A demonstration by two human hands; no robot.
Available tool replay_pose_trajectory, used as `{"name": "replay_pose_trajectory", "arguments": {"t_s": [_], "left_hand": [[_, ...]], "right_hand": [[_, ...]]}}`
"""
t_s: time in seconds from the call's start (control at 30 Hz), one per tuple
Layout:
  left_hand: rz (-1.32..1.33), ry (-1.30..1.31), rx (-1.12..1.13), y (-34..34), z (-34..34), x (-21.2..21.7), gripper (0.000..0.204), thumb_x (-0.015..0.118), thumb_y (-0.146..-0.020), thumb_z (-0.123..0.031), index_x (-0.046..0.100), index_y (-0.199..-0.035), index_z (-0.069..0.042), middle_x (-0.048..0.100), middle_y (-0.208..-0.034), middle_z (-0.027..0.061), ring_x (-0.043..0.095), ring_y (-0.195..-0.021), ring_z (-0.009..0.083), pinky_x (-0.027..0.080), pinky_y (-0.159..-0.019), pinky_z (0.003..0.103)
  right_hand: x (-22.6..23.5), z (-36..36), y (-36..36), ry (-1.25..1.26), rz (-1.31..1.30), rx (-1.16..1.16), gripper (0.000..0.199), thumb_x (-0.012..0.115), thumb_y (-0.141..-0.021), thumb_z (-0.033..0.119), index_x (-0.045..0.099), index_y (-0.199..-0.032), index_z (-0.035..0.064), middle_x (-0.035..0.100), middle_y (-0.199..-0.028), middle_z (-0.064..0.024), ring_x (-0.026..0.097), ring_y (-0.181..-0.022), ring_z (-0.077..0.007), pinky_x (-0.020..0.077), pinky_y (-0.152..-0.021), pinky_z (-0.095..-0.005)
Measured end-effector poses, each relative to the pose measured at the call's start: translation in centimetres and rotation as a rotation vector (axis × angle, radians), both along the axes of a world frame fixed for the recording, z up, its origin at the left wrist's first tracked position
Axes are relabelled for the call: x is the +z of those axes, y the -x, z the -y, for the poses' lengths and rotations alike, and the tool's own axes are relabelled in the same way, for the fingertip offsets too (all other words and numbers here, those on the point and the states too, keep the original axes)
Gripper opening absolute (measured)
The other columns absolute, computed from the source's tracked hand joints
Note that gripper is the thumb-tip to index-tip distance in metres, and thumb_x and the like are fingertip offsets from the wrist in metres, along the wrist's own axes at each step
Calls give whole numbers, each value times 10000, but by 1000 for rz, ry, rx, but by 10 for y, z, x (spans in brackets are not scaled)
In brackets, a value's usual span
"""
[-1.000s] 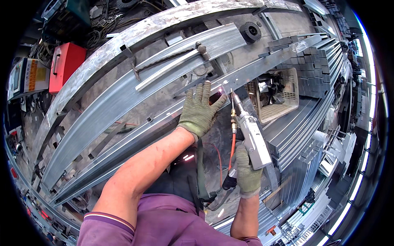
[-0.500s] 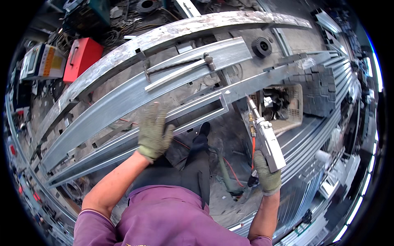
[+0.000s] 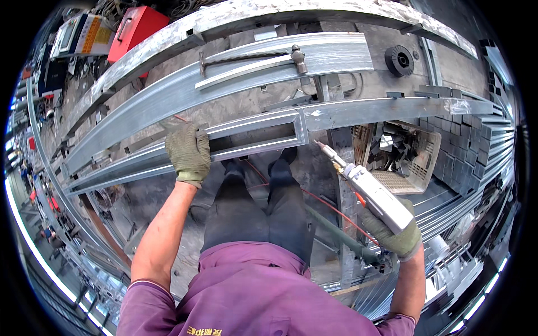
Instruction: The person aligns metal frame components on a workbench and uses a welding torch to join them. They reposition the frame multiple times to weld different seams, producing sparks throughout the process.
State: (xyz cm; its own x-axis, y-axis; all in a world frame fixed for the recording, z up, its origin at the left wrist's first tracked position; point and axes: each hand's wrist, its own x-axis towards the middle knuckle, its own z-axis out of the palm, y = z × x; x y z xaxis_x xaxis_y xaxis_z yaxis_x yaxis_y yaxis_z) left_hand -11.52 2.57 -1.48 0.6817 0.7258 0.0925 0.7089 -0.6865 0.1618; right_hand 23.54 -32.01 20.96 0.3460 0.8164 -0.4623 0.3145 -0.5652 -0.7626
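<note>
Now the left hand (image 3: 189,154) lies flat on the steel frame (image 3: 252,137), right-hand fingers (image 3: 392,238) wrapped around the welding torch (image 3: 370,190).

Tilted silver welding torch (image 3: 374,193), gloved-held

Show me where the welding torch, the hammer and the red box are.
welding torch (image 3: 374,196): head view, on its silver body.
hammer (image 3: 298,58): head view, on its metal head.
red box (image 3: 134,27): head view, on its red top face.
</note>
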Motion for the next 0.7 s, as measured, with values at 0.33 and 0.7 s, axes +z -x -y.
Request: {"name": "replay_pose_trajectory", "arguments": {"t_s": [0.33,0.7], "left_hand": [[-49,17,26,-9,2,13,363,608,-1103,-373,745,-1359,-156,738,-1275,162,645,-1213,445,429,-1116,587],[-82,22,53,-8,3,11,356,642,-1091,-367,744,-1351,-146,740,-1286,154,647,-1242,435,425,-1149,581]], "right_hand": [[-36,-21,-22,-43,3,122,312,901,-896,99,822,-1190,30,815,-998,-125,823,-864,-310,641,-755,-401],[-48,-19,-33,15,-40,227,341,898,-921,108,810,-1237,17,829,-1065,-146,832,-938,-322,654,-813,-418]]}}
